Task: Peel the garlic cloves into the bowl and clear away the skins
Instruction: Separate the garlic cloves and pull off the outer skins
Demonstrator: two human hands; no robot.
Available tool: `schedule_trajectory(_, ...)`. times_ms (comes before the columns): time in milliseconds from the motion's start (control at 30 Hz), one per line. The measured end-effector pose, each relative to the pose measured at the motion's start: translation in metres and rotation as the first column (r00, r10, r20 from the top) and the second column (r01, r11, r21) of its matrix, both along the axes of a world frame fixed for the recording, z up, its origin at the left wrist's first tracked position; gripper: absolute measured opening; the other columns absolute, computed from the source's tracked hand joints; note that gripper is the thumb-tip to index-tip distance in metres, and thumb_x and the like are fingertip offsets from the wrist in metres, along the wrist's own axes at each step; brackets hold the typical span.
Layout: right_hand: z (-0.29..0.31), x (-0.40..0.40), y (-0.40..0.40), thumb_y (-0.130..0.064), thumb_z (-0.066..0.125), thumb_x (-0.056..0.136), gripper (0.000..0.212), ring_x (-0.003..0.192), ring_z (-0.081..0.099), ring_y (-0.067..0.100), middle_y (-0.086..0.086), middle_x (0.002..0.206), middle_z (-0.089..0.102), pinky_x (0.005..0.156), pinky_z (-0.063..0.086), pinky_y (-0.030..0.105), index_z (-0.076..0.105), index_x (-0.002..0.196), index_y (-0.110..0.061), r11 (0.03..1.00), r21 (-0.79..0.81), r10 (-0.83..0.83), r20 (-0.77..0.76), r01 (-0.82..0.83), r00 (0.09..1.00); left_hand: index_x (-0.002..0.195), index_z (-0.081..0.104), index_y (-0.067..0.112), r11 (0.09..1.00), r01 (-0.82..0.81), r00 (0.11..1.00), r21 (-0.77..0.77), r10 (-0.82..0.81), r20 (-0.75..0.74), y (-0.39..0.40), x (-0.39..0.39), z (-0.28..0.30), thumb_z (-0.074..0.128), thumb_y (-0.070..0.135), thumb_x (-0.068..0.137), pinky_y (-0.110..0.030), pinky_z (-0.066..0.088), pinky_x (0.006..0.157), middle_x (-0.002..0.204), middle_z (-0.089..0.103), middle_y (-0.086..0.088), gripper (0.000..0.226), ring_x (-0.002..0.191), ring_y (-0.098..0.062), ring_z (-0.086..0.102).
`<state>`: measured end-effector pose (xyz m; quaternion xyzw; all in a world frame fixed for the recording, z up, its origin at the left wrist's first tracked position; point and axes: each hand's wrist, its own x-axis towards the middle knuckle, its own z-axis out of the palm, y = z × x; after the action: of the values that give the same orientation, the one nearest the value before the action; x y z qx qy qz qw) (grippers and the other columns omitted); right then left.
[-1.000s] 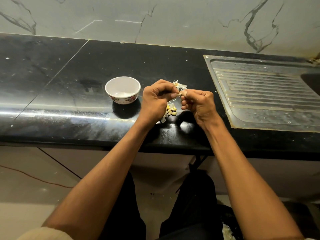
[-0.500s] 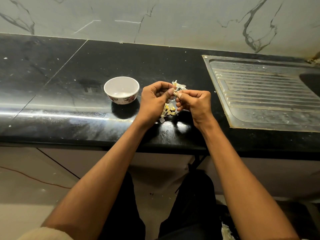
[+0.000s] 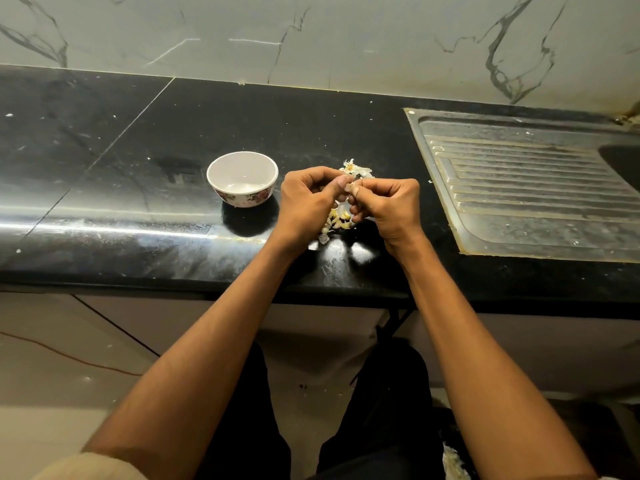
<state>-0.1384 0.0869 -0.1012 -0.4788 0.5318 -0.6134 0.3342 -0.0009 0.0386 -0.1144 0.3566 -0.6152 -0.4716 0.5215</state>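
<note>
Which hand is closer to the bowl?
The left hand. It sits right beside the floral bowl, while the right hand is on the sink drainboard's side.

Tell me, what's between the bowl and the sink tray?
In the head view, both hands sit there: left hand and right hand, pinching a garlic clove over the pile of cloves and skins between bowl and sink drainboard.

Dim, glary countertop (image 3: pixel 104 230) (edges bowed).

Left hand (image 3: pixel 308 199): thumb now pressed against the right fingertips.
Right hand (image 3: pixel 388 206): moved left, closing the gap.
Garlic clove (image 3: pixel 350 186): pinched tighter, almost hidden between both hands.
</note>
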Motion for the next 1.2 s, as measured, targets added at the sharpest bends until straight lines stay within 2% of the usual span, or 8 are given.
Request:
schedule_trajectory(267, 0.002, -0.001, -0.002, 0.004, 0.072, 0.089, 0.016, 0.051, 0.063, 0.016, 0.007, 0.062, 0.07, 0.048, 0.054, 0.027, 0.077, 0.076, -0.005, 0.987, 0.014, -0.157, 0.01, 0.157, 0.987, 0.106, 0.076, -0.001, 0.998, 0.007, 0.998, 0.057, -0.004, -0.06, -0.004, 0.001, -0.002, 0.067, 0.011, 0.098, -0.021, 0.051, 0.064, 0.083, 0.076, -0.011, 0.017, 0.072, -0.01, 0.067)
schedule_trajectory(467, -0.003, -0.003, -0.01, -0.017, 0.071, 0.088, 0.019, 0.063, 0.072, 0.022, 0.0, 0.064, 0.073, 0.06, 0.062, 0.041, 0.076, 0.07, -0.021, 0.952, -0.053, -0.304, -0.289, 0.302, 0.908, 0.102, 0.077, 0.002, 0.998, 0.009, 0.998, 0.055, -0.006, -0.061, -0.004, 0.0, -0.002, 0.066, 0.012, 0.099, -0.02, 0.051, 0.063, 0.087, 0.076, -0.013, 0.016, 0.075, -0.011, 0.065)
schedule_trajectory(600, -0.003, -0.003, -0.012, -0.018, 0.078, 0.086, 0.01, 0.065, 0.068, 0.008, -0.01, 0.068, 0.071, 0.066, 0.058, 0.025, 0.078, 0.076, -0.016, 0.935, -0.075, -0.345, -0.419, 0.346, 0.84, 0.103, 0.078, 0.004, 0.999, 0.01, 0.998, 0.051, -0.007, -0.055, -0.004, 0.001, -0.001, 0.069, 0.011, 0.096, -0.02, 0.051, 0.063, 0.091, 0.077, -0.009, 0.013, 0.075, -0.006, 0.064)
schedule_trajectory(700, -0.005, -0.005, -0.012, -0.004, 0.08, 0.077, 0.012, 0.067, 0.066, 0.006, -0.007, 0.073, 0.07, 0.063, 0.055, 0.015, 0.076, 0.082, -0.014, 0.939, -0.072, -0.329, -0.466, 0.335, 0.821, 0.104, 0.077, 0.001, 0.999, -0.002, 0.998, 0.047, 0.005, -0.065, -0.002, 0.0, 0.0, 0.071, 0.007, 0.095, -0.02, 0.051, 0.064, 0.092, 0.076, -0.015, 0.013, 0.074, -0.008, 0.063)
schedule_trajectory(800, -0.009, -0.007, -0.015, 0.006, 0.072, 0.076, 0.031, 0.076, 0.067, 0.007, -0.002, 0.087, 0.073, 0.071, 0.059, 0.021, 0.079, 0.1, -0.014, 0.944, -0.08, -0.319, -0.477, 0.321, 0.819, 0.1, 0.076, 0.005, 0.998, -0.017, 0.997, 0.061, 0.021, -0.077, -0.002, 0.0, 0.0, 0.073, 0.005, 0.092, -0.02, 0.052, 0.065, 0.084, 0.074, -0.007, 0.008, 0.07, -0.009, 0.062)
schedule_trajectory(900, -0.011, -0.008, -0.017, 0.001, 0.075, 0.081, 0.039, 0.086, 0.069, 0.008, -0.001, 0.103, 0.076, 0.081, 0.059, 0.021, 0.077, 0.118, -0.012, 0.94, -0.09, -0.332, -0.47, 0.33, 0.818, 0.095, 0.075, 0.008, 0.996, -0.036, 0.997, 0.083, 0.042, -0.069, -0.003, -0.001, -0.001, 0.076, 0.006, 0.091, -0.022, 0.053, 0.065, 0.083, 0.075, -0.006, 0.005, 0.071, -0.01, 0.065)
schedule_trajectory(1067, -0.009, -0.005, -0.013, -0.004, 0.078, 0.084, 0.031, 0.083, 0.069, 0.003, 0.001, 0.101, 0.077, 0.079, 0.058, 0.017, 0.078, 0.114, -0.011, 0.928, -0.19, -0.371, -0.386, 0.321, 0.845, 0.091, 0.073, 0.009, 0.995, -0.051, 0.996, 0.087, 0.057, -0.07, -0.004, -0.001, -0.001, 0.076, 0.007, 0.091, -0.023, 0.054, 0.064, 0.082, 0.075, -0.006, 0.004, 0.071, -0.011, 0.067)
schedule_trajectory(1200, -0.007, -0.004, -0.007, -0.013, 0.08, 0.086, 0.028, 0.086, 0.072, 0.013, 0.0, 0.107, 0.073, 0.074, 0.06, 0.025, 0.079, 0.112, -0.021, 0.964, -0.179, -0.237, -0.258, 0.195, 0.937, 0.091, 0.072, 0.011, 0.996, -0.048, 0.996, 0.07, 0.053, -0.067, -0.005, -0.001, -0.002, 0.074, 0.008, 0.092, -0.022, 0.053, 0.064, 0.08, 0.073, -0.001, 0.004, 0.071, -0.009, 0.066)
